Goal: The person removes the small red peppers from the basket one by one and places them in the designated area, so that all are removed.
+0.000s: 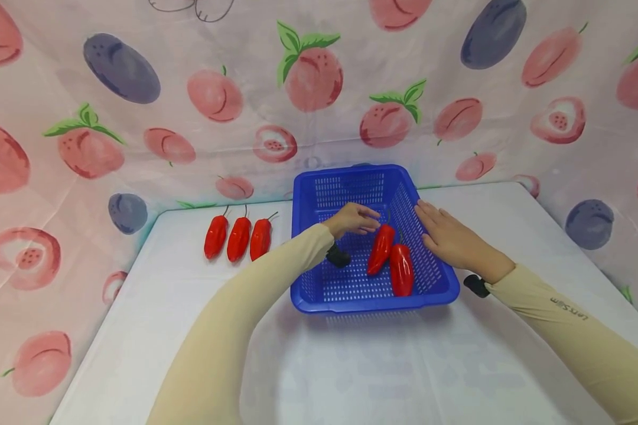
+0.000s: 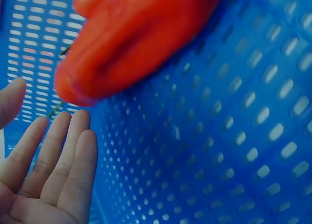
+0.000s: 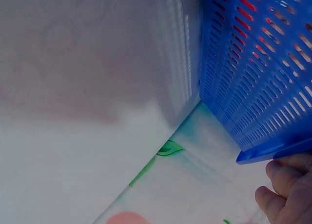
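Toward the worktop's point(image 1: 351, 378) far edge, right of its middle, we have the blue basket point(image 1: 372, 305), with one pepper point(image 1: 381, 249) lying near the middle of its floor and a second pepper point(image 1: 402, 270) close by, nearer its front right corner. Left of the basket, three more peppers point(image 1: 238, 239) lie in a row, stems toward the far edge.

Our likeliest trouble, we judge, is the left sleeve point(image 1: 244, 307): it crosses the basket's left rim and passes close to the row's rightmost pepper point(image 1: 261, 237), so a low sweep back could roll that one out of line. The black wrist camera point(image 1: 338, 256) could also catch the left rim on the way out and drag the basket askew. A thin stem might poke into a slot and snag if we shift a pepper carelessly.

Our left hand point(image 1: 352, 218) is inside the basket, fingers nearly straight and thumb well apart, holding nothing; its fingertips are near a stem, though we cannot tell whether they touch it. Our right hand point(image 1: 452, 236) lies extended against the right rim, touching without wrapping round it, so a hard knock could slide the basket free.
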Available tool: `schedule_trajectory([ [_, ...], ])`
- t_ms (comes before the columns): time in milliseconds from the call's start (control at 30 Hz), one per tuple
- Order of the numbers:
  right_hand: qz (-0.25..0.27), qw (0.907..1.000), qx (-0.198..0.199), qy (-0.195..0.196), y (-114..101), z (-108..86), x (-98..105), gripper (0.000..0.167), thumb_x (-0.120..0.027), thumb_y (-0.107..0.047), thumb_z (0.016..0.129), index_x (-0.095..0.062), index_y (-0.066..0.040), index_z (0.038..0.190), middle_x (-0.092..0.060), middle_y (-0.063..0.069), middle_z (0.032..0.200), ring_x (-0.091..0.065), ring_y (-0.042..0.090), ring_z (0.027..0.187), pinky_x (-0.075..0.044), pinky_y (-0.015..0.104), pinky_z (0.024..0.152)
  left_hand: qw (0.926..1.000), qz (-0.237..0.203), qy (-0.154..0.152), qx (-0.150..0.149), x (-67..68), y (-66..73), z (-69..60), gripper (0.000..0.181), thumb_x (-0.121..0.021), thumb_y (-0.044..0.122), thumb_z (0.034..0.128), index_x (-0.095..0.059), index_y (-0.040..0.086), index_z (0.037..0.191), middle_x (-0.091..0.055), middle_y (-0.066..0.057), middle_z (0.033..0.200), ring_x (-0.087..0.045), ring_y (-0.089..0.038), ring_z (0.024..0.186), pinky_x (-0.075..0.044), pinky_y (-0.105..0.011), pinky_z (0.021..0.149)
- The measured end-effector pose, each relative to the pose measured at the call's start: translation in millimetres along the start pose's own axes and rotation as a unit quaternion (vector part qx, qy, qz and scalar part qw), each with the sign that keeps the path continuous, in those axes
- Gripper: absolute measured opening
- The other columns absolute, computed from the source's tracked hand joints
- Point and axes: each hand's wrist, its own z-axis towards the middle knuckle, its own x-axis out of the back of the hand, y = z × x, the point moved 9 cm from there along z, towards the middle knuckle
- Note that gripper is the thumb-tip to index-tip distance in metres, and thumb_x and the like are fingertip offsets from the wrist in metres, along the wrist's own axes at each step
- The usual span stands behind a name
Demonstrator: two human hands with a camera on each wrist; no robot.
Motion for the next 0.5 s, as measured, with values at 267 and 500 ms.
schedule_trajectory([
  [267, -0.002, 1.0000, -0.001, -0.008, 0, 0.2, -1, 0.062, -0.040, -0.020, 0.097, -0.016, 0.008, 0.146, -0.014, 0.026, 0.154, -0.014, 0.042, 0.143, -0.014, 0.058, 0.116, 0.9993, 0.016, -0.004, 0.033, 0.1, -14.9, 6.1, 0.044, -0.065, 0.007, 0.0869, -0.055, 0.001, 0.129, -0.062, -0.018, 0.124, -0.062, -0.028, 0.113, -0.051, -0.035, 0.096],
  [500, -0.008, 0.9999, -0.001, -0.006, 1, 0.6, -1, 0.062, -0.040, -0.020, 0.096, -0.016, 0.008, 0.146, -0.015, 0.026, 0.154, -0.015, 0.042, 0.143, -0.015, 0.058, 0.116, 0.9971, 0.057, -0.021, 0.045, -7.4, -19.7, 3.3, 0.043, -0.068, 0.006, 0.0843, -0.058, 0.001, 0.126, -0.063, -0.018, 0.122, -0.062, -0.026, 0.112, -0.052, -0.033, 0.094],
])
